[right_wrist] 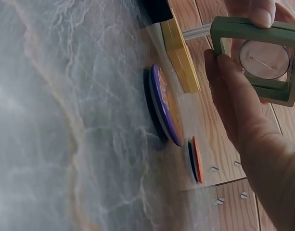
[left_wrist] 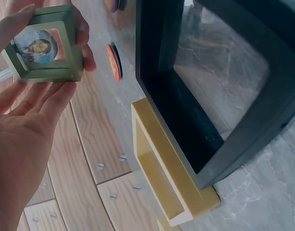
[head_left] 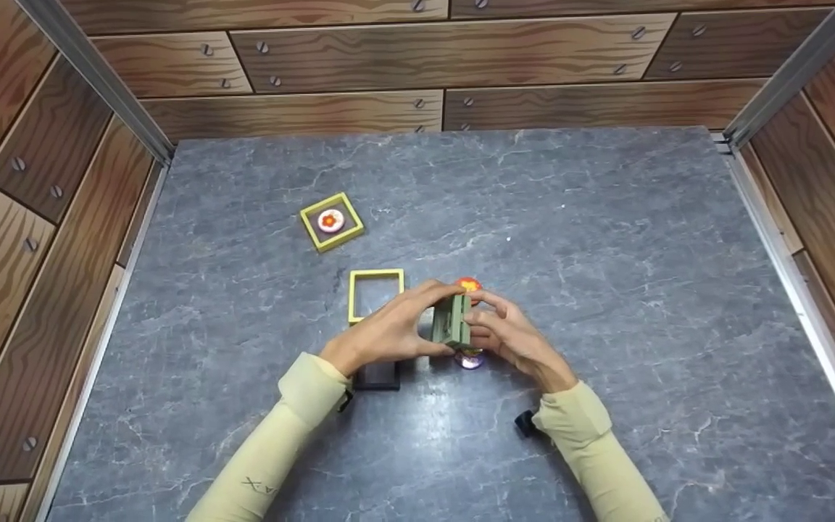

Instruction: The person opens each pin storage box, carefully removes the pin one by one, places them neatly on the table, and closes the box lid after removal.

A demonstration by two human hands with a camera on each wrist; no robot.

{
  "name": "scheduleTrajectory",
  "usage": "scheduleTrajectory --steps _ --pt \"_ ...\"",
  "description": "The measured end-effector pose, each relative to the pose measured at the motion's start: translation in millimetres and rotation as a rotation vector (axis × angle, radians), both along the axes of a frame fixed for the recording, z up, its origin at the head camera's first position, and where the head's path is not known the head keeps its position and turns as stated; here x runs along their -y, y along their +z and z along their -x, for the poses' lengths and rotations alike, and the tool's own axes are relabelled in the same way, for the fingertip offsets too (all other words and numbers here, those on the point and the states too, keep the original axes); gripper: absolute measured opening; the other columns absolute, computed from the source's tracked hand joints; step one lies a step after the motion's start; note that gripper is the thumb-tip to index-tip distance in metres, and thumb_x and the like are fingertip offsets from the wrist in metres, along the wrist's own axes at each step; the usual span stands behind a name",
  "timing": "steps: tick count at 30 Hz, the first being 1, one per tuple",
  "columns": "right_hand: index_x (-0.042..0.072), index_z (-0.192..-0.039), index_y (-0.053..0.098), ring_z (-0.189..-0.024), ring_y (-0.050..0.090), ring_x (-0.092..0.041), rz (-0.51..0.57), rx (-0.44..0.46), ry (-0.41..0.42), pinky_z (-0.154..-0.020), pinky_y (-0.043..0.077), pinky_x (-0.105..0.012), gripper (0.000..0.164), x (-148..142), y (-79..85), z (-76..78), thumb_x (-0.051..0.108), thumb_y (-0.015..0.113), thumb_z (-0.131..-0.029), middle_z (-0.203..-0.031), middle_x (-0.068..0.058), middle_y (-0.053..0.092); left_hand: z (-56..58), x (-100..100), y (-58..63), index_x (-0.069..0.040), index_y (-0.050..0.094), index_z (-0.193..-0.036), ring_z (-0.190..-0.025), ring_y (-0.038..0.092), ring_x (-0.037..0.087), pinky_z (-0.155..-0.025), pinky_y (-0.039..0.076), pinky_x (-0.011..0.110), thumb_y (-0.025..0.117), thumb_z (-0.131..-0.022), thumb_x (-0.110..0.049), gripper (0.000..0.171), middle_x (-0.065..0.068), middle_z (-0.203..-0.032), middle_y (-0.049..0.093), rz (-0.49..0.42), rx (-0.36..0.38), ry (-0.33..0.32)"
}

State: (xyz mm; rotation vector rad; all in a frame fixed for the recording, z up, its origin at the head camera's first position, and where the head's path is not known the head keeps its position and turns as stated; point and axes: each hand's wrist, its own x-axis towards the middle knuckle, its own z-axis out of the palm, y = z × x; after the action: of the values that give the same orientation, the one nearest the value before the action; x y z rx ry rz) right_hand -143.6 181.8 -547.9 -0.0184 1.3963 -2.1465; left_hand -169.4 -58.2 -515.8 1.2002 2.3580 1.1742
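Note:
A small green display frame (head_left: 452, 322) is held upright above the table between both hands. My left hand (head_left: 388, 326) grips it from the left, thumb at the lower edge and fingers along the top. From the other side, the fingers of my right hand (head_left: 508, 341) hold its edges. A round pin badge (left_wrist: 39, 47) with a portrait sits inside the frame; the right wrist view shows the pin on its back. Below the hands lie a red-orange badge (head_left: 469, 283) with a yellow flower and a purple-rimmed badge (right_wrist: 166, 103), both partly hidden in the head view.
Left of the hands lie a yellow frame (head_left: 351, 297) and a black frame (head_left: 377, 386), partly covered by the left arm. Farther back, another yellow frame (head_left: 308, 225) holds a white badge (head_left: 330, 220) with a red flower. Wood-patterned walls (head_left: 446, 58) border the grey table.

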Motion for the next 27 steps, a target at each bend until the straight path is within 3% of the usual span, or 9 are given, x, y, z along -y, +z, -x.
scheduleTrajectory --steps 10,17,23,27 --pt "0.008 -0.135 0.047 -0.095 0.078 -0.021 0.046 -0.02 0.018 -0.092 0.067 -0.034 0.035 -6 -3.8 -1.0 0.007 0.056 -0.101 -0.113 -0.007 0.072 -0.7 3 4.3 -0.016 0.044 -0.16 -0.133 0.059 0.019 -0.122 0.049 0.038 0.091 -0.083 -0.022 0.09 0.004 -0.147 0.057 -0.014 0.034 0.031" --pt "0.01 -0.141 0.049 -0.106 0.076 -0.023 0.03 -0.067 0.062 -0.099 0.065 -0.038 0.038 -7 -4.3 -1.5 0.011 0.056 -0.104 -0.123 -0.01 0.07 -1.1 5 7.5 -0.015 0.046 -0.159 -0.131 0.059 0.019 -0.119 0.051 0.04 0.09 -0.083 -0.02 0.088 0.004 -0.146 0.058 -0.019 0.038 0.03" --pt "0.001 -0.15 0.046 -0.11 0.075 -0.019 -0.063 -0.141 0.045 -0.101 0.064 -0.036 0.049 -3 -2.4 -3.3 0.01 0.059 -0.104 -0.13 -0.007 0.07 -2.4 10 8.3 -0.018 0.044 -0.161 -0.137 0.056 0.019 -0.124 0.046 0.038 0.09 -0.083 -0.018 0.09 0.002 -0.15 0.054 0.037 0.044 0.045" --pt "-0.006 -0.151 0.045 -0.116 0.073 -0.018 -0.181 -0.244 -0.01 -0.105 0.062 -0.035 0.054 1 0.8 -4.2 0.007 0.063 -0.102 -0.147 -0.018 0.061 -2.4 14 7.0 -0.017 0.043 -0.162 -0.139 0.055 0.019 -0.124 0.046 0.036 0.089 -0.084 -0.016 0.09 0.003 -0.153 0.051 0.062 0.033 0.054"
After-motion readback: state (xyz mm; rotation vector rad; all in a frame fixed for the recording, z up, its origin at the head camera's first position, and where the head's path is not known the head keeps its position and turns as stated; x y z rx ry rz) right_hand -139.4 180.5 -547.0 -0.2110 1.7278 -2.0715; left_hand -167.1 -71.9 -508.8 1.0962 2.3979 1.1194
